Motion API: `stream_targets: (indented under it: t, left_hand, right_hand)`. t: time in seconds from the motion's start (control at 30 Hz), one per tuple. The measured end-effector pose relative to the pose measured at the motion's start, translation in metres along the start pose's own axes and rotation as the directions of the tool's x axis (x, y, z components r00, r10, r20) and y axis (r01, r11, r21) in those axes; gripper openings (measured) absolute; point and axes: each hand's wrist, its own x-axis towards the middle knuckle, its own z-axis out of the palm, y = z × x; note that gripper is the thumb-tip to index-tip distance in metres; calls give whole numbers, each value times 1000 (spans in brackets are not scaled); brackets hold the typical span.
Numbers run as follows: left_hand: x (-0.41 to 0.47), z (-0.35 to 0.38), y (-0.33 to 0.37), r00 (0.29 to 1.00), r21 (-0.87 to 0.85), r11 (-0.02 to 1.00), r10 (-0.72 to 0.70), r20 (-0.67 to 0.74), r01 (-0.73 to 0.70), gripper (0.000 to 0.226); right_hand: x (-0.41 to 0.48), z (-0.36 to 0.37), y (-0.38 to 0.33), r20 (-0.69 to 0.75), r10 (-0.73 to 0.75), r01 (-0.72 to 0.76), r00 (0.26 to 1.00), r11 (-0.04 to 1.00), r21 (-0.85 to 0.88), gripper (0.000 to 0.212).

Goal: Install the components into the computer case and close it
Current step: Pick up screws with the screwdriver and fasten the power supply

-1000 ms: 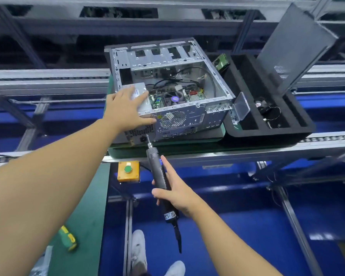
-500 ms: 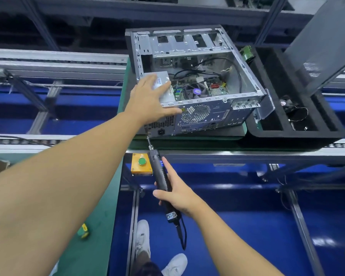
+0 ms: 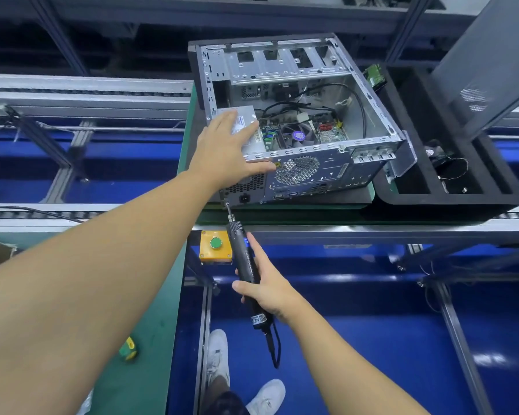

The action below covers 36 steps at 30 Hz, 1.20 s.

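On the conveyor at centre, the computer case [image 3: 327, 172] lies on its side, open face up, on a green pallet [image 3: 282, 217]. Left hand [image 3: 225, 148]: fingers straight, laid flat on the silver power supply [image 3: 246, 113] in the case's near-left corner, thumb over the rear rim. Right hand [image 3: 267, 290]: wrapped around the black electric screwdriver [image 3: 244, 265], whose bit meets the near-left corner of the rear panel. Just right of the case, a black foam tray [image 3: 450, 202] holds loose cables [image 3: 453, 172]; a dark side panel [image 3: 492, 55] leans above it.
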Motion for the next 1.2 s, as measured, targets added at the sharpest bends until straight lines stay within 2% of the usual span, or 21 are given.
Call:
stream_targets:
  t: [0.7,1.0,1.2]
  left_hand:
    - [0,2,0,1000,19,1000,0,-3,0,109]
    - [-1,0,1,1000,12,1000,-6,-4,6,110]
    - [-1,0,1,1000,7,1000,-4,-8,4,114]
  right_hand:
    - [-3,5,-10,-7,22,-23,1000,995,-96,103]
    - [-5,13,-18,-59,26,-35,998,987,-155,102]
    - [-4,7,-20,-51,28,-34,998,991,-129,101]
